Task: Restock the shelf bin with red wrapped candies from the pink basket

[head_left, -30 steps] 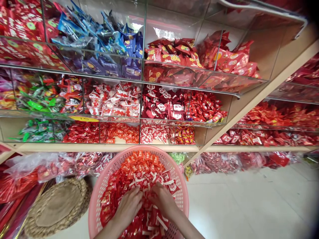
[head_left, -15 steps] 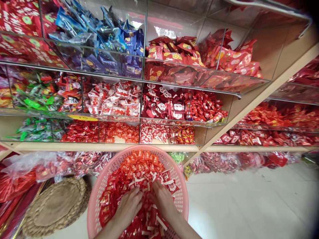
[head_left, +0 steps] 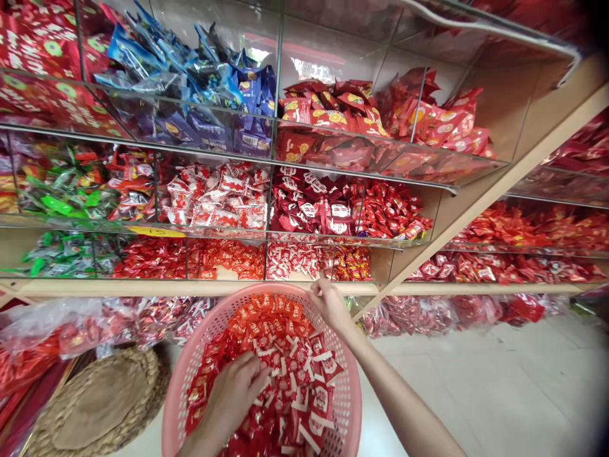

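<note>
Since the earlier frame my right hand [head_left: 330,306] has lifted to the far rim of the pink plastic basket [head_left: 356,406], fingers pressed together, though I can't tell if they pinch anything. My left hand [head_left: 236,397] lies spread on the red candy packets [head_left: 290,374] in the basket, lower centre.

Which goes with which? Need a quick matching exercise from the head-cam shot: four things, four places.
Things:
1. left hand
2. right hand
3. woven straw mat
4. blue foil packets

Places:
A. at the far rim of the pink plastic basket
B. in the top row of bins
C. among the red wrapped sweets
D. left of the basket

Pairs: 1-C, 2-A, 3-D, 4-B
</note>
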### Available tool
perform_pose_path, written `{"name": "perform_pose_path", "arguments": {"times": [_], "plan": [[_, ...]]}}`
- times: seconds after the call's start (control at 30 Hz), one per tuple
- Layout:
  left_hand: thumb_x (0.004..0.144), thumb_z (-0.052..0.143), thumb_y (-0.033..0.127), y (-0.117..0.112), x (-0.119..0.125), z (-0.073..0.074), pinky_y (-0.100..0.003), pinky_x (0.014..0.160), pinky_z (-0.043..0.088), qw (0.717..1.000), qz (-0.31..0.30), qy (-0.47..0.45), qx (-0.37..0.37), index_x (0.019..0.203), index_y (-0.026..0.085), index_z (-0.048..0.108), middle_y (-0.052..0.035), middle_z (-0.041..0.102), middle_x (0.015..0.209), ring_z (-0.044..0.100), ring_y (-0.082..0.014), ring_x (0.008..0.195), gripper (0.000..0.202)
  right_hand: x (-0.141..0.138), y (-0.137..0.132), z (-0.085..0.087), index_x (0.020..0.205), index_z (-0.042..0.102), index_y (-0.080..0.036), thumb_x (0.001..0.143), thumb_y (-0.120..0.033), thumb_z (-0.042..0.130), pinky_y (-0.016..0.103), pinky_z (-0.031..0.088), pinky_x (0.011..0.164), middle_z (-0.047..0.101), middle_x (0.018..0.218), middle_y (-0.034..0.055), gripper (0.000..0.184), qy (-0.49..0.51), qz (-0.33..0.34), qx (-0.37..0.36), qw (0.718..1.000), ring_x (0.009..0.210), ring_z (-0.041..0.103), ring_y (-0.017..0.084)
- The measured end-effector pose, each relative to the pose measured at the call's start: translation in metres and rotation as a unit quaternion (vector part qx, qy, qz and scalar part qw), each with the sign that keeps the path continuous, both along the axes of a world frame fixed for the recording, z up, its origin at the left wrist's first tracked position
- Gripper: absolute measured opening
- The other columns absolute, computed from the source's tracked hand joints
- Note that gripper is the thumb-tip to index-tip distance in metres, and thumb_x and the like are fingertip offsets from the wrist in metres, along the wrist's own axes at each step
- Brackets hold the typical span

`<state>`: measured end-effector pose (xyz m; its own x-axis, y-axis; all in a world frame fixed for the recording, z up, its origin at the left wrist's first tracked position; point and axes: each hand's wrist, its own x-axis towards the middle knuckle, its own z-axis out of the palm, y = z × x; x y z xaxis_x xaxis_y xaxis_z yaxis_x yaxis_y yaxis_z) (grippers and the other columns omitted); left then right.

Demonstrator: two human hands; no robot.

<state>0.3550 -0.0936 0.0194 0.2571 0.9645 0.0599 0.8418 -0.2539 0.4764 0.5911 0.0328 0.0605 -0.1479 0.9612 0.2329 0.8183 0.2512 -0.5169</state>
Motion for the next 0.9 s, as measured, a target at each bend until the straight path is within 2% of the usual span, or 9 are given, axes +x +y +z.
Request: {"name": "perform_pose_path", "arguments": {"times": [0.07,0.13,0.2,0.33,0.47,0.67,0.8,0.9], "plan": [[0.088,0.037,0.046,0.007,-0.015,0.011,-0.023,0.055,0.037,0.998,0.063,-0.018,0.018,0.059,0.020,0.046,0.0020,0.052,0.064,0.052,-0.0106,0.056,0.040,0.003,0.034,0.004,0.092,0.053,-0.018,0.087,-0.024,0.046,0.023,0.039,0.065,0.063,0.090,0.0062,0.011,-0.060,-0.047,-0.024,0.997,0.077,0.059,0.015],[0.086,0.039,0.049,0.011,-0.034,0.014,-0.022,0.056,0.036,0.991,0.120,-0.037,0.048,0.058,0.020,0.042,0.0035,0.048,0.061,0.049,-0.0099,0.054,0.041,0.001,0.064,0.004,0.103,0.055,-0.017,0.087,-0.024,0.047,0.024,0.041,0.070,0.064,0.100,0.0105,0.019,-0.150,-0.090,-0.085,0.981,0.088,0.061,0.018],[0.085,0.041,0.051,0.012,-0.054,0.012,-0.022,0.059,0.037,0.981,0.172,-0.045,0.074,0.059,0.021,0.042,0.0046,0.047,0.061,0.048,-0.0093,0.055,0.040,-0.004,0.087,0.000,0.109,0.056,-0.016,0.087,-0.022,0.049,0.026,0.043,0.074,0.064,0.105,0.0147,0.025,-0.204,-0.112,-0.140,0.962,0.096,0.061,0.021],[0.083,0.043,0.053,0.009,-0.083,0.002,-0.021,0.059,0.037,0.961,0.250,-0.049,0.106,0.060,0.021,0.045,0.0048,0.046,0.063,0.048,-0.0089,0.054,0.039,-0.014,0.113,-0.016,0.106,0.063,-0.011,0.082,-0.011,0.052,0.027,0.046,0.079,0.065,0.104,0.0201,0.026,-0.223,-0.129,-0.195,0.947,0.098,0.063,0.023],[0.082,0.043,0.051,0.005,-0.093,-0.007,-0.021,0.060,0.037,0.956,0.266,-0.055,0.109,0.062,0.021,0.048,0.0045,0.048,0.065,0.049,-0.0083,0.055,0.037,-0.017,0.123,-0.028,0.109,0.064,-0.010,0.081,-0.009,0.053,0.028,0.048,0.082,0.064,0.108,0.0213,0.030,-0.221,-0.148,-0.224,0.938,0.102,0.062,0.023],[0.082,0.043,0.049,0.004,-0.089,-0.008,-0.020,0.057,0.037,0.955,0.268,-0.046,0.116,0.062,0.020,0.050,0.0040,0.050,0.062,0.048,-0.0081,0.052,0.036,-0.018,0.123,-0.031,0.114,0.060,-0.008,0.081,-0.009,0.053,0.027,0.049,0.080,0.063,0.110,0.0225,0.033,-0.203,-0.174,-0.237,0.934,0.102,0.062,0.022],[0.083,0.043,0.048,0.004,-0.086,-0.005,-0.020,0.058,0.037,0.958,0.259,-0.032,0.121,0.061,0.020,0.051,0.0036,0.050,0.063,0.048,-0.0082,0.053,0.036,-0.018,0.118,-0.023,0.114,0.058,-0.007,0.081,-0.009,0.054,0.026,0.048,0.077,0.063,0.108,0.0218,0.033,-0.195,-0.177,-0.227,0.938,0.102,0.062,0.022],[0.083,0.043,0.048,0.004,-0.086,-0.004,-0.020,0.057,0.037,0.959,0.251,-0.030,0.128,0.061,0.020,0.051,0.0035,0.051,0.063,0.048,-0.0083,0.053,0.036,-0.014,0.108,-0.006,0.113,0.055,-0.007,0.081,-0.009,0.053,0.026,0.046,0.075,0.063,0.105,0.0214,0.033,-0.194,-0.170,-0.207,0.944,0.100,0.062,0.024]]}}
